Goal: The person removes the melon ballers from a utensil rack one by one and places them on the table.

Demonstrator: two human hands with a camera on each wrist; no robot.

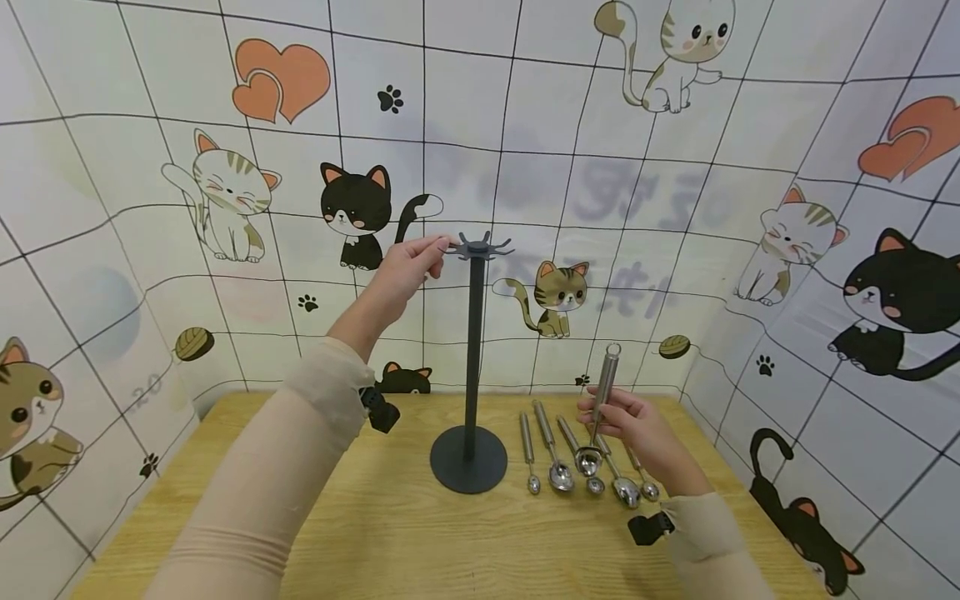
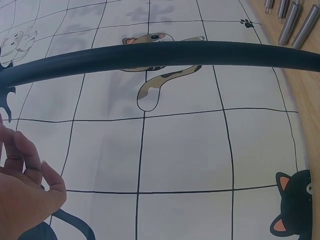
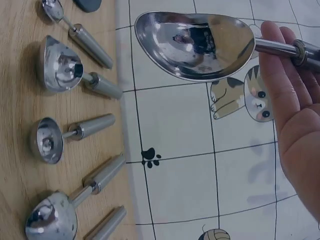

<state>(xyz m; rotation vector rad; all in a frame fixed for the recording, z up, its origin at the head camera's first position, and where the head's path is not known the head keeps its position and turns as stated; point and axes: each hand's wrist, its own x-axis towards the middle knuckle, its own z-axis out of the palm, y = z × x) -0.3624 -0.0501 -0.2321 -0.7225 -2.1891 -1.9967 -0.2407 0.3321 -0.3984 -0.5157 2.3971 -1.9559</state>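
Note:
A dark grey utensil stand (image 1: 474,350) rises from a round base, with several hooks around its top. My left hand (image 1: 408,271) pinches the end of one hook (image 1: 456,248) on the left side; in the left wrist view its fingertips are partly cut off at the edge. My right hand (image 1: 637,429) grips the handle of a shiny metal scoop (image 1: 609,375), held upright with its bowl down. The right wrist view shows that scoop's oval bowl (image 3: 195,45) raised off the table. Below it lie several metal scoops (image 3: 60,67) of different sizes.
The wooden table (image 1: 375,533) backs onto a white cloth (image 1: 465,108) with a grid and cartoon cats, which also covers both sides. The stand's base (image 1: 450,475) sits left of the row of scoops (image 1: 561,477).

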